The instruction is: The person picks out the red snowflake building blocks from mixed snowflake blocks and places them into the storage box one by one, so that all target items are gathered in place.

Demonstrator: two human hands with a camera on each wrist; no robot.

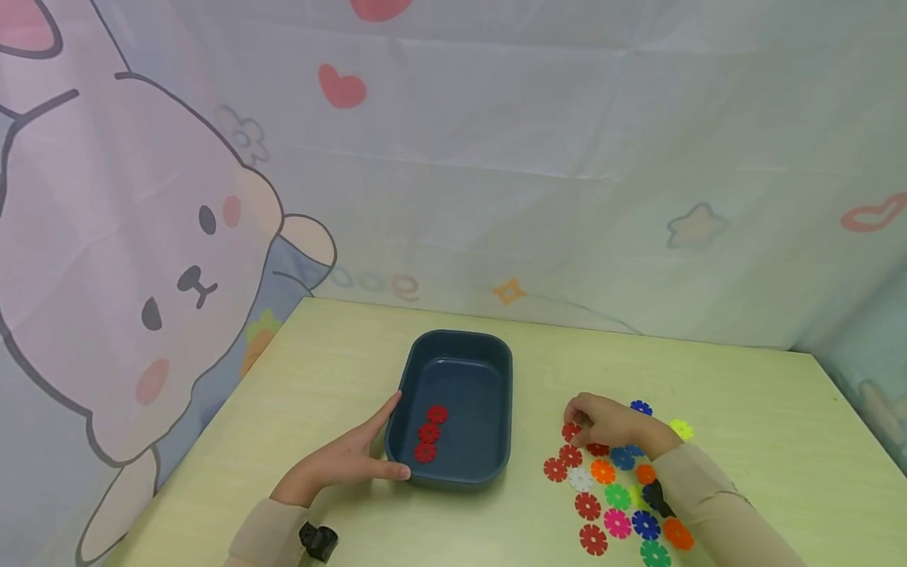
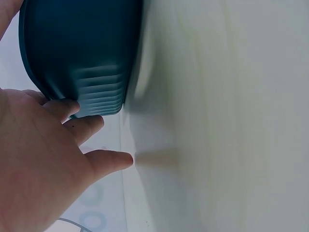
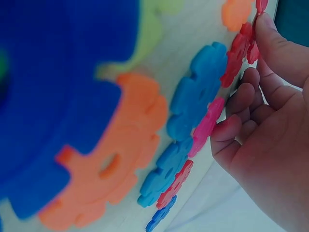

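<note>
A dark blue plastic bin (image 1: 496,472) stands on the table with several red snowflake discs (image 1: 428,432) lying in its left half. At its near left corner my left hand (image 1: 347,457) rests against the outside, thumb and fingers spread and fairly straight. Seen in the left wrist view, fingers of the left hand (image 2: 53,154) touch the bin's ribbed wall (image 2: 99,87). My right hand (image 1: 609,421) is over the loose discs and pinches a red snowflake disc (image 1: 570,431) by its edge. In the right wrist view, the right hand's (image 3: 270,111) index fingertip is hidden behind the thumb.
Loose snowflake discs in several colours spread around the right forearm, among them a white disc (image 1: 580,479), a pink disc (image 1: 617,523) and a green disc (image 1: 618,496). A printed cloth (image 1: 496,197) hangs behind the table's (image 1: 340,339) far edge.
</note>
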